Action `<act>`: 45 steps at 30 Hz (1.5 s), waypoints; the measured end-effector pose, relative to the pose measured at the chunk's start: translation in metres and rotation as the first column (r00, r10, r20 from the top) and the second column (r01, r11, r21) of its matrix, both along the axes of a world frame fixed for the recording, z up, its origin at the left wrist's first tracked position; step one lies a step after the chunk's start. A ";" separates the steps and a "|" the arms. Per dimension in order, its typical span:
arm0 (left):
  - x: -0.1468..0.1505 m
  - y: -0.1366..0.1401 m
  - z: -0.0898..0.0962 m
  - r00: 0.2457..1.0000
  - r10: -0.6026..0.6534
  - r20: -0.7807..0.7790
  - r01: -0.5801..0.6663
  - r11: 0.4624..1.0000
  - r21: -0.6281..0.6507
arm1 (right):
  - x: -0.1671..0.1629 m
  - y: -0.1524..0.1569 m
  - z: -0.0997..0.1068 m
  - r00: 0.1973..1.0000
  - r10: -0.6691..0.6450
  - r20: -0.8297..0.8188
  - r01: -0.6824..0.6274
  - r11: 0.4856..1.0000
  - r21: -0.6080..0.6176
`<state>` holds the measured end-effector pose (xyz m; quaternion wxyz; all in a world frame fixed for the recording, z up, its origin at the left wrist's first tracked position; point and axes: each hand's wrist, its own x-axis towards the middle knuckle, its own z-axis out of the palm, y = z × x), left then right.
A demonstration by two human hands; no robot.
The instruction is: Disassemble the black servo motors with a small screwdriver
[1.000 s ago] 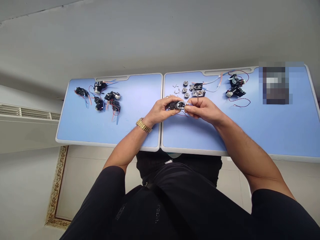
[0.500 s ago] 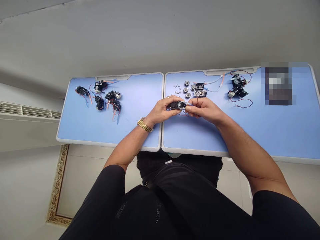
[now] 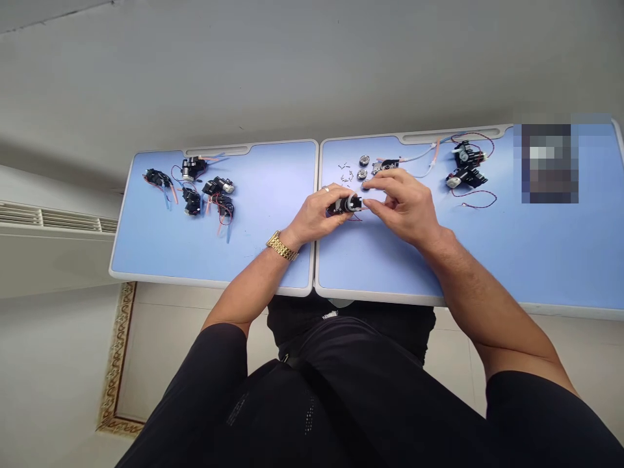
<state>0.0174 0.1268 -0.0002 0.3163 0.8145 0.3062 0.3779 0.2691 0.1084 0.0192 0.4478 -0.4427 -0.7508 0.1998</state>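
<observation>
My left hand [image 3: 319, 214] is wrapped around a small black motor assembly [image 3: 351, 203] with a pale ring and black prongs at its right end. Thin red wire hangs below it. My right hand [image 3: 402, 201] is just to the right, thumb and index finger spread. The index fingertip is at the nearest of three small round dark parts [image 3: 362, 174]; whether it touches cannot be made out. The thumb tip is close to the pronged end of the assembly. Behind my right hand, a flat black-and-grey housing part [image 3: 385, 166] is partly hidden.
Several loose screws [image 3: 346, 174] lie left of the round parts. Black motor assemblies with wires and tubes [image 3: 465, 166] rest at the right, and several more [image 3: 192, 169] on the left table. A seam [image 3: 316, 214] separates the two blue tabletops. A blurred-out object [image 3: 548, 162] is far right.
My right hand has come off the motor assembly's end, and its fingers have spread toward the nearest round part. The pale ring end now shows bare prongs. My left hand keeps its hold.
</observation>
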 end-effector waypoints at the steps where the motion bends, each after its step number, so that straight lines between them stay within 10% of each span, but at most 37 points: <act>1: 0.000 0.000 0.000 1.000 -0.001 -0.002 0.001 1.000 0.012 | -0.001 -0.001 0.000 1.000 -0.022 0.003 0.022 1.000 0.019; 16: -0.001 -0.001 0.009 1.000 0.002 0.018 -0.001 0.997 -0.074 | 0.012 -0.002 0.018 0.997 -0.078 0.015 0.076 0.991 0.106; 20: -0.001 -0.001 0.008 0.999 -0.007 0.039 0.009 0.998 -0.069 | 0.015 0.001 0.018 0.998 0.029 0.052 -0.027 0.998 -0.050; 27: -0.001 0.001 0.004 0.996 -0.056 0.066 0.056 0.998 0.003 | 0.000 0.004 0.011 0.953 0.266 -0.144 -0.301 0.801 -0.517; 33: 0.000 0.001 0.002 0.993 -0.104 0.054 0.103 0.995 0.015 | -0.001 0.005 0.011 0.902 0.259 -0.345 -0.429 0.623 -0.655; 45: 0.000 -0.004 0.010 0.995 -0.077 0.068 0.088 0.978 -0.187 | 0.001 0.003 0.020 0.868 0.251 -0.428 -0.489 0.584 -0.649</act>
